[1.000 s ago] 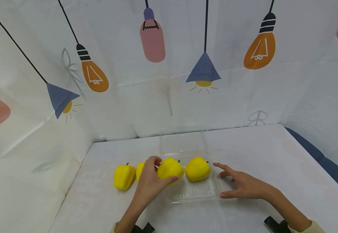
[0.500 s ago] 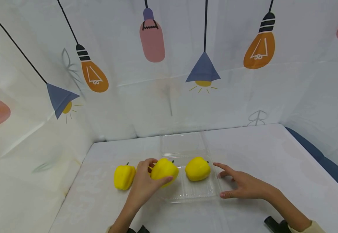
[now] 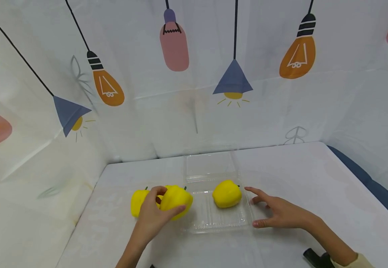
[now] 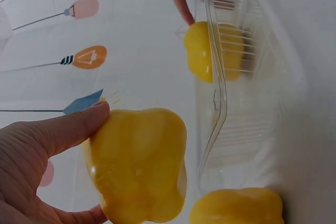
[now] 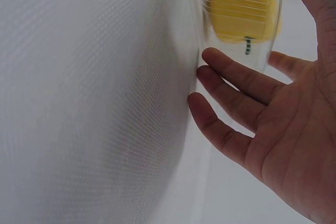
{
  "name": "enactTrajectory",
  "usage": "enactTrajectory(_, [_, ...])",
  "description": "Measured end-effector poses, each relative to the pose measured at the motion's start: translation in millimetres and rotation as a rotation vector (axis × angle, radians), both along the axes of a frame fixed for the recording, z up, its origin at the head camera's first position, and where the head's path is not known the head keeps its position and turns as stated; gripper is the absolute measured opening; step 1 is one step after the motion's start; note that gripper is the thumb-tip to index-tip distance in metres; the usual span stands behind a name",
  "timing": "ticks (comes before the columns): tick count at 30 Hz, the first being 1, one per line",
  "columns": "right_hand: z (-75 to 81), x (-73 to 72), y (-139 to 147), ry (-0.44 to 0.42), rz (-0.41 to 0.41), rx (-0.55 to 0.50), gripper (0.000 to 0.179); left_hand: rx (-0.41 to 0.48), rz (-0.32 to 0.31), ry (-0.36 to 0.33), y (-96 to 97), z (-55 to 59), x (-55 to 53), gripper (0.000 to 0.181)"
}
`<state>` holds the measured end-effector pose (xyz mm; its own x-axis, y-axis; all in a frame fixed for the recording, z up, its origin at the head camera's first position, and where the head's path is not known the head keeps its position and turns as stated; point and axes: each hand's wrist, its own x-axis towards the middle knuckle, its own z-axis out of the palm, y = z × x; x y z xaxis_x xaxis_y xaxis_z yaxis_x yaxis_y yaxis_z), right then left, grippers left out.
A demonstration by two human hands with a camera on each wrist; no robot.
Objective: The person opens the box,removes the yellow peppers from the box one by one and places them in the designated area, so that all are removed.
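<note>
My left hand (image 3: 151, 213) holds a yellow bell pepper (image 3: 178, 201) between thumb and fingers, left of the clear plastic clamshell container (image 3: 204, 219). In the left wrist view the held pepper (image 4: 142, 166) shows its lobed side to the camera. Inside the container's right half lies another yellow bell pepper (image 3: 227, 194), its green stem pointing right. My right hand (image 3: 277, 214) is at the container's right wall, fingers spread and loosely bent, fingertips right by the plastic. Behind my left hand, a yellow pepper (image 3: 137, 203) sits on the table, partly hidden.
The container's clear lid (image 3: 209, 163) lies folded open toward the back of the white table (image 3: 281, 167). A further pepper (image 4: 236, 206) shows beside the container in the left wrist view. A white curtain (image 3: 194, 111) printed with lamps hangs behind.
My left hand has carried its pepper leftward from over the container, past its left edge, and now covers part of the peppers on the table. The right hand stays still.
</note>
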<state>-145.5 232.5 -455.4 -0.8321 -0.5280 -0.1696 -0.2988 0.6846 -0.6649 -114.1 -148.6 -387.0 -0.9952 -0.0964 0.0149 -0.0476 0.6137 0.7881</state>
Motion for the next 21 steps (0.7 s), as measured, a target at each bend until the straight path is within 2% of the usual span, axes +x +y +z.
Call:
enactTrajectory(10, [-1.4, -0.7, -0.1, 0.005, -0.001, 0.008, 0.097, -0.073, 0.021, -0.016, -15.7, -0.8, 6.3, 0.091])
enactTrajectory(21, [-1.9, -1.2, -0.5, 0.009, 0.004, 0.009, 0.097, -0.096, 0.021, -0.018, -25.6, -3.5, 11.5, 0.087])
